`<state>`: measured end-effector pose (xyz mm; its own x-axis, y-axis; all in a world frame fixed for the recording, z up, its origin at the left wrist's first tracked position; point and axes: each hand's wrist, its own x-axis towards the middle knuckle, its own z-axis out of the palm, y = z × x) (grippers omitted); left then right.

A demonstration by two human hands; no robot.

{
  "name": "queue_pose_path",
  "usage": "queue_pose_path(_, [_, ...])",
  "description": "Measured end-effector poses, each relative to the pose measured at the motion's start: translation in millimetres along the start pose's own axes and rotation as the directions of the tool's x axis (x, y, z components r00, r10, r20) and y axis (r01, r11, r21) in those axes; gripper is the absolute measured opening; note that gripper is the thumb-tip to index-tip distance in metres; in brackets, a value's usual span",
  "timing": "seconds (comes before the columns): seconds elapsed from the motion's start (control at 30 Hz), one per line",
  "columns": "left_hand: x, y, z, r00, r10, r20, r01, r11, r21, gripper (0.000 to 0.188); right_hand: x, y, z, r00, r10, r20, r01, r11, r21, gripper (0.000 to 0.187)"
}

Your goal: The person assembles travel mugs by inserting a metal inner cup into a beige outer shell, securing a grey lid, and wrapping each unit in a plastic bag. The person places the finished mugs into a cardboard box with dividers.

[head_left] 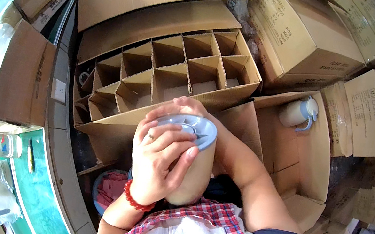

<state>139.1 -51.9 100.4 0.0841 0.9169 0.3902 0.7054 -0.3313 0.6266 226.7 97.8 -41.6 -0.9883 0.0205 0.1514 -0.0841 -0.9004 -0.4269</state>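
A flask (197, 171) is gripped by the left hand (157, 160) and right hand (180, 108); a jug (296, 112) is seen at the far edge of a box (285, 149).

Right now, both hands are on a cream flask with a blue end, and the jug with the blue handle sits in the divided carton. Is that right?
Not quite: the head view shows the jug with the blue handle in the undivided open carton, on the right. The left hand and right hand are indeed on the cream flask.
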Motion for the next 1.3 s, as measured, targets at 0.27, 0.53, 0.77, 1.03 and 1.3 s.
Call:
queue_pose_path(0.27, [-46.6,-157.0,16.7,0.995,0.104,-0.001,-0.019,0.171,-0.985,0.032,-68.2,1.2,104.1,0.839,-0.462,-0.287,-0.286,0.074,-0.955,0.069])
queue_pose_path(0.53, [-25.5,-58.7,-15.7,0.985,-0.168,-0.042,0.119,0.830,-0.544,0.035,-38.6,-23.3,14.7,0.922,-0.133,-0.363,-0.015,0.926,-0.378,0.068])
queue_pose_path(0.77, [-1.9,10.9,2.3,0.998,-0.009,-0.066,0.018,0.990,0.141,0.016,21.7,-7.1,8.6,0.994,0.017,0.106,-0.007,0.996,-0.094,0.065])
queue_pose_path(1.03, [-42.3,-117.9,-11.6,0.996,0.074,-0.052,-0.082,0.496,-0.864,0.029,-38.7,-13.3,102.7,0.920,-0.327,-0.214,-0.186,0.116,-0.976,0.047])
queue_pose_path(1.3, [-21.5,-70.5,-17.8,0.999,0.031,0.028,-0.011,0.838,-0.545,0.021,-39.6,-32.6,49.9,0.924,-0.164,-0.346,-0.082,0.798,-0.597,0.046])
